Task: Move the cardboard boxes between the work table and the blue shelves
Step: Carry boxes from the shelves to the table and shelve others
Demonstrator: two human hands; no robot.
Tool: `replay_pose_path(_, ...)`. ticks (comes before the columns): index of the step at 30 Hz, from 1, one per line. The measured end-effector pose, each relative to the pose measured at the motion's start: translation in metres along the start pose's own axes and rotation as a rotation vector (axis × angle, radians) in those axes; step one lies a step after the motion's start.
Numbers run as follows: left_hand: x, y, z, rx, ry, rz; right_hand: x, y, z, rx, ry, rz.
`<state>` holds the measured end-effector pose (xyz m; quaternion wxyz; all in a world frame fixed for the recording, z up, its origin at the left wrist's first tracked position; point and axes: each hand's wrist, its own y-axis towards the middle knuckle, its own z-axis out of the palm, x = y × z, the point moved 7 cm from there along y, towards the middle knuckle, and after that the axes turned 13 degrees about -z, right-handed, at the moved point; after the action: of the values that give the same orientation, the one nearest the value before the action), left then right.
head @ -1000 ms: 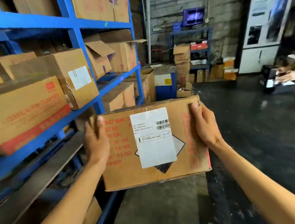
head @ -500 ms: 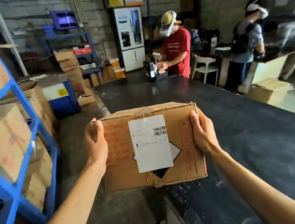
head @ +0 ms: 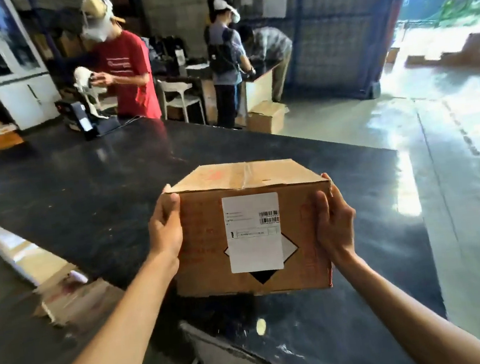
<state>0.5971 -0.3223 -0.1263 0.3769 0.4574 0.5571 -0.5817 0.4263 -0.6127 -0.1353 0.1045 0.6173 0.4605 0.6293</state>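
Both hands point(head: 165, 235) grip the cardboard box point(head: 207, 245) — seemingly above the work table point(head: 83, 184).

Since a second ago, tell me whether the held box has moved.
Yes. The cardboard box went from beside the blue shelves to over the black work table, near its front edge.

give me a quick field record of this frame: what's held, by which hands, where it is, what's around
held item: cardboard box, white label facing the camera
left hand: grips the box's left side
right hand: grips the box's right side
position: over the near end of the black work table; whether it touches the top cannot be told
top flaps: closed
on table, far end: a black device
nearby: person in red shirt at the table's far edge, another cardboard box on the floor
blue shelves: out of view
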Motion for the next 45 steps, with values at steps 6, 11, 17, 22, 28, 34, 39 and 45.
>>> replay_pose_path(6, 0.028, 0.004, 0.087, 0.243, -0.029, -0.027, -0.041, -0.020, -0.065, -0.090, -0.204, 0.003)
replay_pose_path(11, 0.060, -0.001, 0.144, 0.340, 0.017, -0.014, -0.069, -0.046, -0.105, -0.127, -0.264, 0.053)
replay_pose_path(17, 0.098, -0.004, 0.188, 0.490, 0.021, -0.047, -0.109, -0.092, -0.140, -0.183, -0.211, 0.211)
replay_pose_path(22, 0.133, -0.004, 0.218, 0.616, 0.141, -0.102, -0.132, -0.109, -0.152, -0.196, -0.257, 0.315)
replay_pose_path(28, 0.171, 0.014, 0.233, 0.579, 0.262, -0.174, -0.159, -0.142, -0.150, -0.130, -0.249, 0.446)
replay_pose_path(34, 0.174, 0.025, 0.240, 0.570, 0.357, -0.143, -0.163, -0.142, -0.146, -0.144, -0.289, 0.469)
replay_pose_path(39, 0.172, 0.028, 0.241, 0.548, 0.389, -0.178, -0.162, -0.147, -0.145, -0.176, -0.353, 0.511)
replay_pose_path(45, 0.172, 0.027, 0.237, 0.470, 0.585, -0.337, -0.152, -0.144, -0.141, -0.111, -0.384, 0.524)
